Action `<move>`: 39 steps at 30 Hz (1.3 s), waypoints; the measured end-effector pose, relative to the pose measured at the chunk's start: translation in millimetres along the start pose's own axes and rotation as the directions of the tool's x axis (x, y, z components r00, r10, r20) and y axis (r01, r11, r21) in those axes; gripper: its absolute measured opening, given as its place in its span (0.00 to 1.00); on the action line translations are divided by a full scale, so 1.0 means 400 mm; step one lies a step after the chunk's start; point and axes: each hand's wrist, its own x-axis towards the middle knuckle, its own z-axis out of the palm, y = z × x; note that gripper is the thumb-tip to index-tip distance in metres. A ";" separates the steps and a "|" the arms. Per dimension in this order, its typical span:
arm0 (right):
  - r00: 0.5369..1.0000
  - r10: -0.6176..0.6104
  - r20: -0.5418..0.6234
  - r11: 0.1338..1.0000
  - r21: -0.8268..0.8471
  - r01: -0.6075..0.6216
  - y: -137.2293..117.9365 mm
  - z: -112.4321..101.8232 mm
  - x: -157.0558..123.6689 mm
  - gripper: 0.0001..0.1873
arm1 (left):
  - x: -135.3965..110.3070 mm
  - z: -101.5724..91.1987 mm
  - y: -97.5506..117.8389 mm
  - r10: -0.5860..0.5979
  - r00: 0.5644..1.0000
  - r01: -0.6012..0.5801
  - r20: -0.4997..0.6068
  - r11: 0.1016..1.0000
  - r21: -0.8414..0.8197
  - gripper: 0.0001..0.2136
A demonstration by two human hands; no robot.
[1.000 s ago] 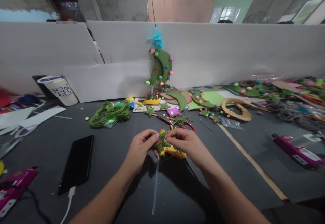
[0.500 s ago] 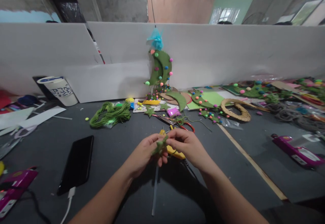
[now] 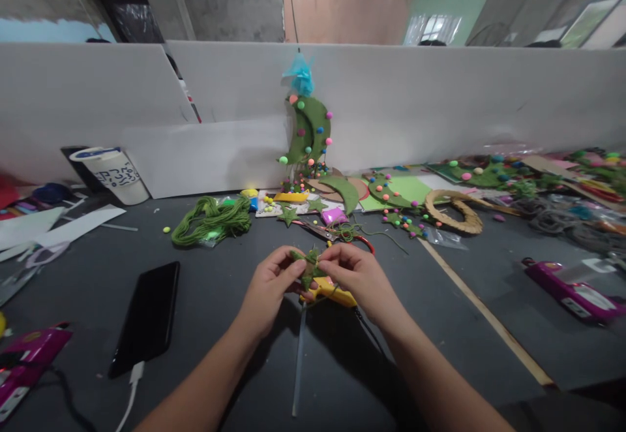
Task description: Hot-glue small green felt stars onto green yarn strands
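Note:
A small green felt star (image 3: 309, 271) is pinched between my two hands above the table. My left hand (image 3: 274, 282) grips its left side, thumb in front. My right hand (image 3: 355, 275) holds its right edge between thumb and fingertips. Just below lies a yellow glue gun (image 3: 332, 293), partly hidden by my hands, with a translucent glue stick (image 3: 299, 360) sticking out toward me. Behind my hands rest red-handled scissors (image 3: 362, 243). Two more green stars lie farther back, one of them a flat star (image 3: 288, 215).
A green yarn bundle (image 3: 212, 221) lies back left, a phone (image 3: 147, 318) on the left. A pompom-covered green crescent (image 3: 317, 125) hangs against the white partition (image 3: 415, 106). A straw ring (image 3: 452, 213) and a purple device (image 3: 570, 288) are to the right; a white cup (image 3: 117, 174) leans back left.
The star has been turned so more of its face shows. My left hand has shifted slightly up, and its fingers have moved around the star.

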 end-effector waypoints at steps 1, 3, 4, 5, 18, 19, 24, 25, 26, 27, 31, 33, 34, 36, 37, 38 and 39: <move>1.000 -0.010 0.000 1.000 0.004 0.010 -0.001 -0.001 0.000 0.09 | 0.000 0.000 0.002 0.002 1.000 -0.002 -0.006 1.000 -0.007 0.07; 1.000 -0.019 0.013 1.000 0.018 0.019 -0.004 -0.004 -0.001 0.09 | 0.000 0.000 0.006 -0.001 1.000 0.001 -0.007 1.000 -0.022 0.07; 1.000 -0.013 0.027 0.999 0.032 0.012 -0.006 -0.006 -0.002 0.09 | 0.000 0.000 0.008 -0.005 1.000 0.005 -0.004 0.999 -0.032 0.07; 0.999 0.003 0.043 0.999 0.051 -0.005 -0.007 -0.008 -0.003 0.09 | -0.001 0.000 0.010 -0.014 1.000 0.014 0.003 0.999 -0.042 0.07; 0.973 -0.028 0.228 0.984 0.180 -0.014 -0.015 -0.012 -0.016 0.10 | -0.003 -0.003 0.016 -0.262 0.933 0.307 0.248 0.937 -0.168 0.08; 0.966 -0.047 0.254 0.985 0.171 0.002 -0.015 -0.012 -0.017 0.10 | -0.002 -0.003 0.014 -0.279 0.920 0.332 0.273 0.928 -0.169 0.08; 0.989 -0.045 0.143 0.998 0.054 0.037 -0.012 -0.010 -0.013 0.07 | 0.001 0.006 0.009 -0.245 0.952 0.256 0.183 0.966 -0.044 0.12; 0.995 -0.038 0.090 0.999 0.020 0.037 -0.009 -0.010 -0.011 0.08 | 0.002 0.007 0.008 -0.193 0.974 0.197 0.119 0.980 -0.020 0.13; 0.998 -0.033 0.051 0.999 -0.008 0.033 -0.007 -0.009 -0.008 0.08 | 0.002 0.007 0.009 -0.139 0.988 0.139 0.066 0.990 0.001 0.13; 0.999 -0.026 0.027 0.999 -0.023 0.027 -0.004 -0.009 -0.005 0.08 | 0.002 0.007 0.009 -0.092 0.995 0.091 0.029 0.996 0.026 0.13; 0.999 0.022 0.026 0.999 -0.027 -0.022 0.003 -0.005 0.000 0.09 | -0.001 0.009 0.011 0.008 1.000 -0.006 -0.015 0.986 0.167 0.10; 0.999 0.029 0.034 1.000 -0.012 -0.029 0.005 -0.005 0.001 0.10 | -0.003 0.010 0.010 0.034 0.999 -0.028 -0.026 0.981 0.193 0.08; 0.999 0.029 0.035 1.000 0.000 -0.029 0.006 -0.005 0.002 0.10 | -0.003 0.011 0.009 0.041 0.999 -0.035 -0.028 0.981 0.190 0.07; 0.999 0.027 0.034 0.999 0.024 -0.028 0.008 -0.006 0.002 0.10 | -0.003 0.012 0.005 0.048 0.998 -0.041 -0.037 0.983 0.177 0.07; 0.999 0.030 0.029 0.999 0.028 -0.030 0.008 -0.006 0.002 0.10 | -0.003 0.012 0.004 0.051 0.998 -0.042 -0.048 0.985 0.170 0.07; 0.999 0.032 0.022 0.999 0.028 -0.032 0.008 -0.006 0.002 0.10 | -0.003 0.011 0.002 0.053 0.997 -0.043 -0.060 0.986 0.162 0.07; 0.999 0.032 0.016 0.999 0.024 -0.032 0.008 -0.005 0.001 0.10 | -0.002 0.010 0.001 0.054 0.996 -0.043 -0.069 0.987 0.153 0.07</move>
